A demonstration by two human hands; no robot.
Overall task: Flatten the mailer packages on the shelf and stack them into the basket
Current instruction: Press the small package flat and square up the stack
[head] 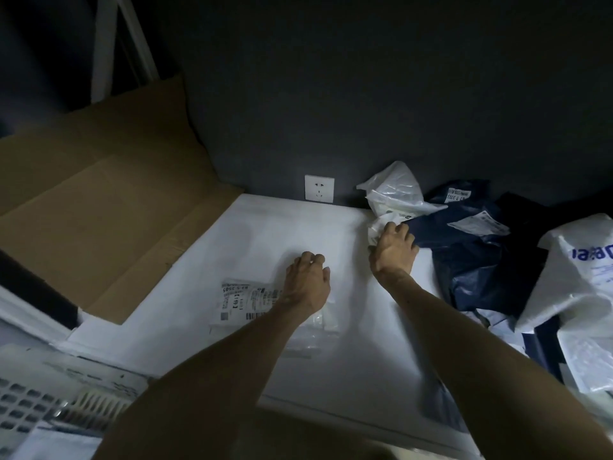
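Note:
A flat clear mailer (247,302) with a printed label lies on the white shelf (348,343). My left hand (306,282) rests on its right part, fingers loosely bent, pressing down. My right hand (393,250) grips a small crumpled white mailer (378,229) at the edge of the pile. Behind it sits a puffed white mailer (394,190), and dark blue mailers (477,257) with labels lie to the right. A large white printed mailer (583,293) is at far right. The white plastic basket (49,390) shows at lower left.
A flattened cardboard box (99,200) leans over the shelf's left side. A wall socket (319,188) sits on the dark back wall. A white frame (132,38) stands at upper left.

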